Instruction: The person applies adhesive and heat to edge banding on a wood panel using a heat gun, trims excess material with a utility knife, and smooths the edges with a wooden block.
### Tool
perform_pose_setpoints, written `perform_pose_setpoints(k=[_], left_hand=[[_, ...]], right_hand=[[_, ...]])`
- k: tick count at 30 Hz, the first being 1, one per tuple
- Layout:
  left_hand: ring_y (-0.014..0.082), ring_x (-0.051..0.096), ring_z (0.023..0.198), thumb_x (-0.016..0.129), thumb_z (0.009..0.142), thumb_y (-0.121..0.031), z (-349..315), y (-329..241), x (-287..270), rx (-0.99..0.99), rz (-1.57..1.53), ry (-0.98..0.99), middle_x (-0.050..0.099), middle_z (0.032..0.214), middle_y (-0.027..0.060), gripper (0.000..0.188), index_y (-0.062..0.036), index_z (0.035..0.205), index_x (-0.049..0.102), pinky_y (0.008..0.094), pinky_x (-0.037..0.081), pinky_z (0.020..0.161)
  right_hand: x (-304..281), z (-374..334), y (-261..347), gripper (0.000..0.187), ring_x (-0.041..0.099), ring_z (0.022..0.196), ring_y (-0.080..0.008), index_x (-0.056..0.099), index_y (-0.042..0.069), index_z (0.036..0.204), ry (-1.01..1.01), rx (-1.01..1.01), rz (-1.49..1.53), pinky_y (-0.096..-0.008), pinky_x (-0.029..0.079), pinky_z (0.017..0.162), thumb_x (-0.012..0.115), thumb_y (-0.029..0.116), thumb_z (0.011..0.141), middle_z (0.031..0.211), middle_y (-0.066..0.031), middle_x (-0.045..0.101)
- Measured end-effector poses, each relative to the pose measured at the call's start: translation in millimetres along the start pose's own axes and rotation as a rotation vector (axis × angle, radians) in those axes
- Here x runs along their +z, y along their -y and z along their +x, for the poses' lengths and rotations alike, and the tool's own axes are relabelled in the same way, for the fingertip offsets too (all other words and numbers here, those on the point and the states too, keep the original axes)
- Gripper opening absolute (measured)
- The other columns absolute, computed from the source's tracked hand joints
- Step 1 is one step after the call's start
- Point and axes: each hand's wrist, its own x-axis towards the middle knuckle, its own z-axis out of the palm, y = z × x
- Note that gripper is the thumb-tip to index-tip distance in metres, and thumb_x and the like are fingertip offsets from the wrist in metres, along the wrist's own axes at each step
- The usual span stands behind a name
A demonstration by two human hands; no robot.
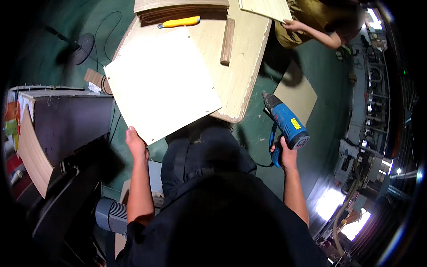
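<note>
Pale board (160, 84) in left hand (135, 144)

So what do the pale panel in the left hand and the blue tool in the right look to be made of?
Pale panel: thin, flat board with a smooth matte cream face, probably laminated wood sheet. Blue tool: glossy moulded casing, seemingly plastic, with a darker, likely metal nozzle; the right hand grips its handle.

**Count of things in view**

One blue heat gun (287, 124). One yellow utility knife (180, 22). One short wooden block (227, 41). Two loose pale panels: one large square panel (160, 82) and one smaller panel (266, 8) at the far edge. One tabletop (242, 84). Two of the wearer's hands and one co-worker's hand (291, 24).
</note>
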Motion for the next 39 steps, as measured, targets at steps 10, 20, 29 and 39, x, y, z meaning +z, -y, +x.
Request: perform_pose_setpoints(k=[10,20,29,39], left_hand=[[0.0263,0.063,0.116,0.041,0.113,-0.033,-106.7,63.3,93.1,-0.077,-0.364,-0.253,0.061,0.131,0.0161,0.044,0.003,0.139,0.045,0.04,0.05,0.101],[0.0188,0.064,0.082,0.048,0.11,-0.034,-209.1,91.2,202.9,-0.328,-0.08,-0.332,0.068,0.099,0.0084,0.033,-0.0037,0.116,0.059,0.0342,0.052,0.065],[0.0157,0.065,0.065,0.053,0.108,-0.041,-217.7,109.9,200.5,-0.274,0.206,-0.225,0.063,0.076,0.0028,0.037,-0.0095,0.09,0.057,0.0289,0.049,0.058],[0.0258,0.057,0.054,0.064,0.1,-0.033,-163.1,-5.5,208.4,0.284,1.072,-0.006,0.058,0.063,0.0211,0.041,0.0033,0.079,0.065,0.0408,0.048,0.058]], right_hand=[[-18.7,128.2,92.8,0.036,0.065,0.077,-0.024,0.055,0.0,0.118,0.47,-0.154,0.182,-0.0385,0.055,0.073,0.065,0.03,0.102,0.085,-0.0138,0.064],[-59.2,253.5,122.0,0.04,0.067,0.078,-0.0205,0.057,0.001,0.112,0.814,0.138,0.223,-0.0359,0.057,0.072,0.071,0.035,0.097,0.091,-0.0073,0.061],[-74.7,280.9,118.4,0.049,0.067,0.082,-0.0213,0.053,0.003,0.123,0.971,0.172,0.267,-0.0363,0.059,0.071,0.07,0.041,0.098,0.097,-0.0084,0.062],[-67.2,274.4,85.3,0.05,0.065,0.086,-0.0219,0.051,0.002,0.13,0.996,0.203,0.366,-0.0369,0.058,0.076,0.066,0.04,0.101,0.099,-0.0095,0.062]])
